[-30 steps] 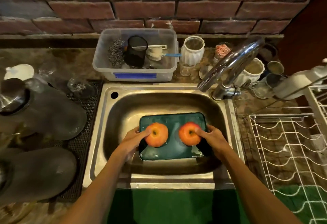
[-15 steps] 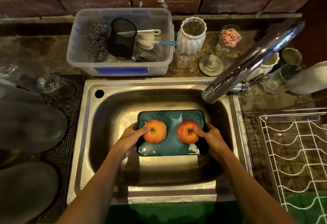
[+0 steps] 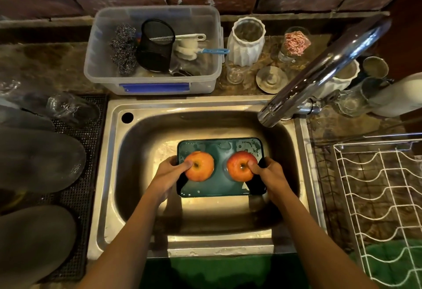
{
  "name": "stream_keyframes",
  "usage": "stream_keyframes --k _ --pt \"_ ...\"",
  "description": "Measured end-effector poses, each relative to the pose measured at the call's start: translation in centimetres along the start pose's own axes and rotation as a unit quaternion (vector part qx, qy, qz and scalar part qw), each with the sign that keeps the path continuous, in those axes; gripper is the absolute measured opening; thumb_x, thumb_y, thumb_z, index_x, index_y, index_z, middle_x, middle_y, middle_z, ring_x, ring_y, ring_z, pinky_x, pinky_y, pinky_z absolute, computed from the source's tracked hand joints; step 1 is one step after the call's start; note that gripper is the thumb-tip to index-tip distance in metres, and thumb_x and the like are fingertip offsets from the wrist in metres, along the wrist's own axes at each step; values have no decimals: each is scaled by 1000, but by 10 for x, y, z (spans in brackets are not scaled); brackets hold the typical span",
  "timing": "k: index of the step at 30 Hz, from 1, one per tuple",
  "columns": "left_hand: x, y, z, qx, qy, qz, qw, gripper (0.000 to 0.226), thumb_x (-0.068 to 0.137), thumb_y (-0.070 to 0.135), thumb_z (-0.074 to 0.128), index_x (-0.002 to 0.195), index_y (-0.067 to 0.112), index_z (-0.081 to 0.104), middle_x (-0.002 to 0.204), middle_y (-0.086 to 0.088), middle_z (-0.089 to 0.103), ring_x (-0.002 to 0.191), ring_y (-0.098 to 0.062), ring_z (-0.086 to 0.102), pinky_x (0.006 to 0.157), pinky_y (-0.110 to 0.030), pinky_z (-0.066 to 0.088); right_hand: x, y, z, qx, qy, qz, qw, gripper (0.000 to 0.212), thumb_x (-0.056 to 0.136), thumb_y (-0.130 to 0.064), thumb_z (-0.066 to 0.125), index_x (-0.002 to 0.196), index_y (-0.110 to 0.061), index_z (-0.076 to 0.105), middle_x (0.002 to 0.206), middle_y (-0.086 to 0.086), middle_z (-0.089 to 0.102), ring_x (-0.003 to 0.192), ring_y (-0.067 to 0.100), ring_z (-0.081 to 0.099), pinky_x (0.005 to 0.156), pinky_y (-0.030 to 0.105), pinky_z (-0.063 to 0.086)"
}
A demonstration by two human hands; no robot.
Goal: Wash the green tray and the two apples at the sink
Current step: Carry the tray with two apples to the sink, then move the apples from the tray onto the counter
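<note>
Now I see the wet green tray [image 3: 220, 188] in my left hand [image 3: 167, 174] and right hand [image 3: 271, 175], thumbs pinning each apple [image 3: 199, 169]; fingers underneath are hidden.

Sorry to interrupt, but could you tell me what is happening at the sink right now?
A person is holding a green tray low inside the steel sink, one hand at each short end. The left hand presses its thumb on the left apple, and the right hand does the same on the right apple. The tray looks wet, but no water is running from the faucet.
</note>
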State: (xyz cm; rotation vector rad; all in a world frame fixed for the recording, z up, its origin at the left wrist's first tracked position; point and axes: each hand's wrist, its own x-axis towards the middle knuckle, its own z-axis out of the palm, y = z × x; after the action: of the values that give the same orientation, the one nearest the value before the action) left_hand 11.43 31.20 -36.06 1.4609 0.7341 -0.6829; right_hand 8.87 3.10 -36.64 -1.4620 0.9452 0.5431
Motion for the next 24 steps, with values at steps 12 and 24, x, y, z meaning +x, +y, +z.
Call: stream_keyframes --k 12,24 --pt "-16 -5 9 112 95 85 985 77 87 29 76 150 13 35 137 -11 54 112 -23 55 102 -40 49 -108 9 -16 -128 45 -168 976 53 97 -21 60 148 -16 44 136 -2 56 127 17 51 108 35 42" --pt "-32 -11 54 289 114 165 936 103 76 34 84 155 11 22 152 -18 34 137 -37 37 115 -48 34 -153 129 -66 -589 157 -281 741 73 100 -60 20 158 -17 25 168 7 10 155 32 4 120 54 7"
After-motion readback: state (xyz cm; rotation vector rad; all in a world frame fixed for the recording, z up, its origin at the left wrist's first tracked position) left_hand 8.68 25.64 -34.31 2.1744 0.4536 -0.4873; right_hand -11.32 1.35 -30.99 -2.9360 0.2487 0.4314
